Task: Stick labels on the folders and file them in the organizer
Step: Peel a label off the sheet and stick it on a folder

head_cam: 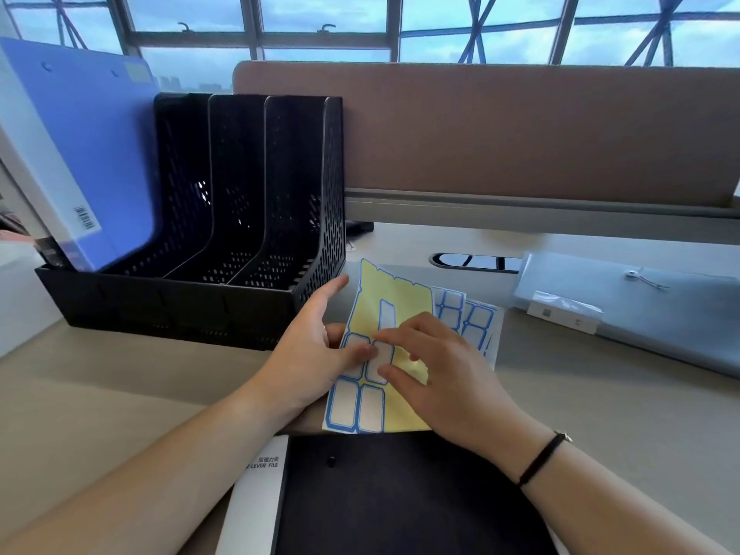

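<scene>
Head view of a desk point(120, 378) during label peeling. At frame centre a label sheet point(394, 310), its yellow backing largely bare where labels are gone, lies flat on the desk with blue-bordered labels left at its lower left. The left hand point(308, 354) rests open on the sheet's left edge, thumb on a label, apparently pinning the backing so it does not lift. The right hand point(436, 366) bends over the middle of the sheet, thumb and forefinger closing on the edge of one label point(380, 360); whether a corner is already raised cannot be told. A second sheet point(472, 318) shows from under the first, to its right. Directly below, at the bottom of the frame, lies a black folder point(400, 498), close at hand, presumably next to be labelled. The black organizer point(192, 310) stands at upper left with a blue folder point(92, 154) upright in its leftmost slot; the other three slots are empty. A grey folder point(640, 310) with a string clasp waits at right, well apart from the hands.
</scene>
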`<state>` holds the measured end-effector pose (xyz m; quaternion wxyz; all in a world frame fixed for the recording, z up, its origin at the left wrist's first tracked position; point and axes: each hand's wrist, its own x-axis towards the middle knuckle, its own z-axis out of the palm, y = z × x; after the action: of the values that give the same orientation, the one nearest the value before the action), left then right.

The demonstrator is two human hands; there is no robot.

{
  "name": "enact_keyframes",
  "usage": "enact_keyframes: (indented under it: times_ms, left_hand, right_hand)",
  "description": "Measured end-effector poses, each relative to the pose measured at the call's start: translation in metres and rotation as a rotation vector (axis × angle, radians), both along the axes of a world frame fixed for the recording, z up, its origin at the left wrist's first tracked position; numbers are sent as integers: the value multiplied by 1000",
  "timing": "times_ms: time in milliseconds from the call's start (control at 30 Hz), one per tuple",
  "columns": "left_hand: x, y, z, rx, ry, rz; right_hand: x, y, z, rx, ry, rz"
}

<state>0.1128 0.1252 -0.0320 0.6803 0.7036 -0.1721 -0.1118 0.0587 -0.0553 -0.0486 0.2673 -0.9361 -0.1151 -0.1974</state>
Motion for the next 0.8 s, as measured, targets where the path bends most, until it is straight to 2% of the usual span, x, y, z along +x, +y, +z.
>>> enact_keyframes:
  times_ms: [400,633,800]
  left_hand:
    - [-4,2,3,-52,-4,-49]
    - [1,3,1,17,-48,100]
    - [6,5,-5,203,-197,254]
  right_hand:
    - [2,2,1,35,-190,-31]
    - [1,1,3,127,-155,-59]
    - [1,0,10,310,-115,-179]
